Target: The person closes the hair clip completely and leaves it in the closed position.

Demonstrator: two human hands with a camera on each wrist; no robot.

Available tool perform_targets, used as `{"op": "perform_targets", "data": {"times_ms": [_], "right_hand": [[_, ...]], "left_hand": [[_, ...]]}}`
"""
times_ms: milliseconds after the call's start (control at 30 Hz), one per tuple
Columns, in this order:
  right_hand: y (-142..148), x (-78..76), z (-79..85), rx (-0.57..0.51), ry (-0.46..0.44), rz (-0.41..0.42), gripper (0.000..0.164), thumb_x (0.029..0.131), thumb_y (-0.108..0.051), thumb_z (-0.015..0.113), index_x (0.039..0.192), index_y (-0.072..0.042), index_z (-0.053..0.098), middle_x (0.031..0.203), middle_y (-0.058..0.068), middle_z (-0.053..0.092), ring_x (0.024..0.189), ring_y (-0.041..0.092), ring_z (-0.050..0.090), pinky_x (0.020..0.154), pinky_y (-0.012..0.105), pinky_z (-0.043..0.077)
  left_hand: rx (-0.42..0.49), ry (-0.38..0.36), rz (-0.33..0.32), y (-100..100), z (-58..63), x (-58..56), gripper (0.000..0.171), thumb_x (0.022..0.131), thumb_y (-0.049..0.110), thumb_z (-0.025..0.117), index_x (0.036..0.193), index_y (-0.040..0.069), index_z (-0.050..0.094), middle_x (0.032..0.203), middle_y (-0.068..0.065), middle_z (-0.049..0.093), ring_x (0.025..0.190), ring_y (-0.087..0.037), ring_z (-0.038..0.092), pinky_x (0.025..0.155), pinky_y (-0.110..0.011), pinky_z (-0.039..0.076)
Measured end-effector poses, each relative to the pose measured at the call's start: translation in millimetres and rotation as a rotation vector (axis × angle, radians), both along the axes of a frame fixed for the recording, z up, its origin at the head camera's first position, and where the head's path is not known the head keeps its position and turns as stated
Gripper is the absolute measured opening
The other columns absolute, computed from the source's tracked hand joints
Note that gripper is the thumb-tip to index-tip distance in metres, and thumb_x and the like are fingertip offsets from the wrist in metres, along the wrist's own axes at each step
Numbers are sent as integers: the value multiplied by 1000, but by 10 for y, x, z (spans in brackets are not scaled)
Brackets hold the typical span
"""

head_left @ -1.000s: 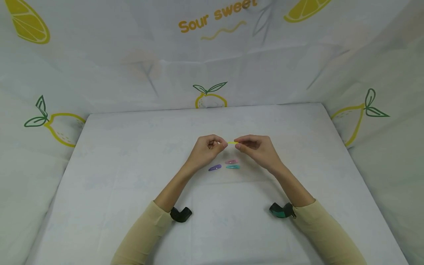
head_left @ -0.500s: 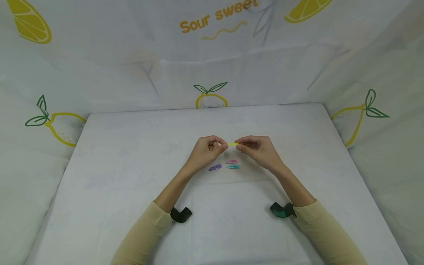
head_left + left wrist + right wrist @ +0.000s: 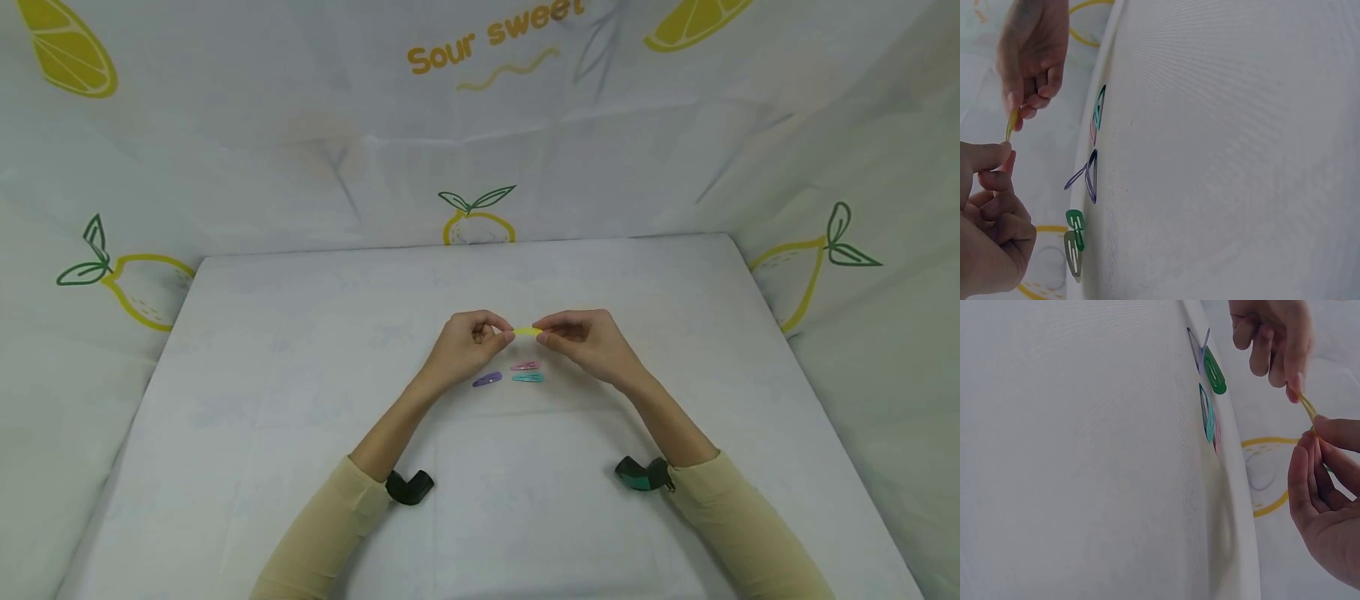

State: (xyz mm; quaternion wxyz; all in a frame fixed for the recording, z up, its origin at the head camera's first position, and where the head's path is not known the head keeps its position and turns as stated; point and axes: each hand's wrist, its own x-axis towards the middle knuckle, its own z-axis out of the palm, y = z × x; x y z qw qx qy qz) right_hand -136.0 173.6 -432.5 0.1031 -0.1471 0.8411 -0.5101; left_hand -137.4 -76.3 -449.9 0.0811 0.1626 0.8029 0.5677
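Note:
A yellow snap hair clip [image 3: 527,331] is stretched between my two hands above the table. My left hand [image 3: 468,344] pinches its left end between thumb and forefinger, and my right hand [image 3: 587,340] pinches the other end the same way. Closer to me on the cloth lie a pink hair clip [image 3: 525,366], a teal hair clip [image 3: 528,377] and a purple hair clip [image 3: 487,379]. The left wrist view shows the purple one spread apart, plus a green hair clip [image 3: 1075,225] and an olive-grey hair clip [image 3: 1073,255], both hidden in the head view.
A white cloth covers the table [image 3: 300,400]. Behind and at the sides hang white curtains [image 3: 262,167] printed with lemons and lettering. Dark wrist cameras stick out inward from both sleeves, the left camera [image 3: 409,487] and the right camera [image 3: 642,474], low over the table.
Both hands have come slightly down in the head view, bringing the yellow hair clip nearer to the pink one. Their pinch stays on it, and the clips on the table lie as before.

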Motion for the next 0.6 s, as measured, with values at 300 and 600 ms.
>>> {"op": "perform_targets", "data": {"times_ms": [300,600], "right_hand": [[16,-8,9,24,-6,27,24,102,-14,76,121,0,80,115,19,80,99,30,76,84,14,58],[31,-30,-15,34,-4,22,23,102,-12,76,121,2,79,115,21,80,101,33,78,84,12,57]], "left_hand": [[-81,13,-5,18,-25,14,17,102,19,74,107,4,79,62,5,46,56,-8,39,53,-22,31],[-117,4,2,37,-20,23,17,102,19,74,107,4,79,58,7,34,54,-8,30,52,-23,25]]}}
